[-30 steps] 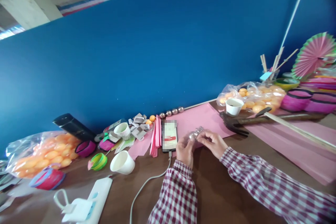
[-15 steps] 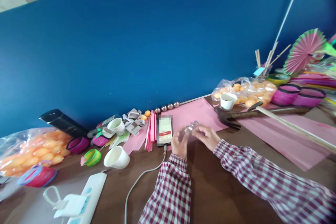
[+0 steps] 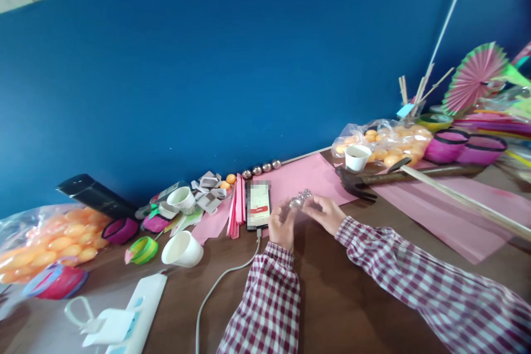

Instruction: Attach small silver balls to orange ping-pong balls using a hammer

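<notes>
A small cluster of shiny, silvery bead-like pieces (image 3: 300, 198) is between my hands, above the pink paper (image 3: 309, 175). It may be in clear plastic, but I cannot make that out. My left hand (image 3: 282, 228) pinches it from the left, fingers curled and partly covering it. On the other side, the thumb and fingertips of my right hand (image 3: 326, 214) close on its right edge. Just left of my left hand lies a phone (image 3: 259, 220) with its screen lit. Several silver balls (image 3: 266, 167) stand in a row behind the phone.
A hammer (image 3: 373, 178) and a wooden stick (image 3: 460, 193) lie to the right, near a white cup (image 3: 357, 158). To the left are another white cup (image 3: 182, 249), a power strip (image 3: 143, 310) and a bag of orange balls (image 3: 62, 238). A cable (image 3: 213, 282) runs from the phone.
The whole view has shifted slightly, so things appear a little further left. Both hands stay on the silvery cluster, with hardly any movement of the fingers.
</notes>
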`<state>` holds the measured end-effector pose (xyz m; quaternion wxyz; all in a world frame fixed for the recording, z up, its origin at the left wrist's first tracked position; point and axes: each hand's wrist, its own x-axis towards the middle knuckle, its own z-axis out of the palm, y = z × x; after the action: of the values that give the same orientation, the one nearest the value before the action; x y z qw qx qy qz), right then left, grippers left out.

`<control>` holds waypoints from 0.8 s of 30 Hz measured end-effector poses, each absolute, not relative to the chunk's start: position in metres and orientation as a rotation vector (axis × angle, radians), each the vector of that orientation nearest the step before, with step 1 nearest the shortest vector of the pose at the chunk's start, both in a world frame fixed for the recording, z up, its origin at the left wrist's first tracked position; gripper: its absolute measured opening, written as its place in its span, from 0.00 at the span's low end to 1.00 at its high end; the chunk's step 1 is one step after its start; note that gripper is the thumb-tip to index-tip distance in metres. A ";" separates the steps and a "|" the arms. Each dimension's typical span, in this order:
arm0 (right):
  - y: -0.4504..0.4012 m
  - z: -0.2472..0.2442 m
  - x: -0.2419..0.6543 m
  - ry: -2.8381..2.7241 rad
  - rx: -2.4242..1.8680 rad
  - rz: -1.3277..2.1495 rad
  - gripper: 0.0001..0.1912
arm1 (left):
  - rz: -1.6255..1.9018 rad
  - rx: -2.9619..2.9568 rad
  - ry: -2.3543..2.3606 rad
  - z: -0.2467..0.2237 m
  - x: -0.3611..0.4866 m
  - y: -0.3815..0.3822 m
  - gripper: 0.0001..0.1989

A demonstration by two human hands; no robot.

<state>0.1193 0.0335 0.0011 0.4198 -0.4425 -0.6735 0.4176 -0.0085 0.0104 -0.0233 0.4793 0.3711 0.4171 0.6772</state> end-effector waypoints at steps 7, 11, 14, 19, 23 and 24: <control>0.036 -0.004 0.118 -1.605 -1.049 1.142 0.14 | 1.613 0.905 1.010 -0.025 -0.008 0.011 0.19; 0.035 -0.003 0.118 -1.557 -1.055 1.223 0.17 | 1.613 0.925 1.011 -0.025 -0.008 0.010 0.18; 0.034 -0.001 0.118 -1.525 -1.088 1.265 0.18 | 1.612 0.925 1.013 -0.025 -0.009 0.010 0.19; 0.035 -0.005 0.119 -1.482 -1.080 1.300 0.18 | 1.605 0.948 1.018 -0.028 -0.009 0.011 0.18; 0.036 -0.007 0.120 -1.480 -1.057 1.322 0.19 | 1.604 0.987 1.037 -0.030 -0.010 0.012 0.17; 0.036 -0.007 0.120 -1.479 -1.058 1.323 0.19 | 1.604 0.990 1.037 -0.031 -0.010 0.012 0.17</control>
<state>0.1202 0.0365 -0.0069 0.4317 -0.4245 -0.5932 0.5306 -0.0099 0.0124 -0.0309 0.4751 0.4047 0.4242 0.6561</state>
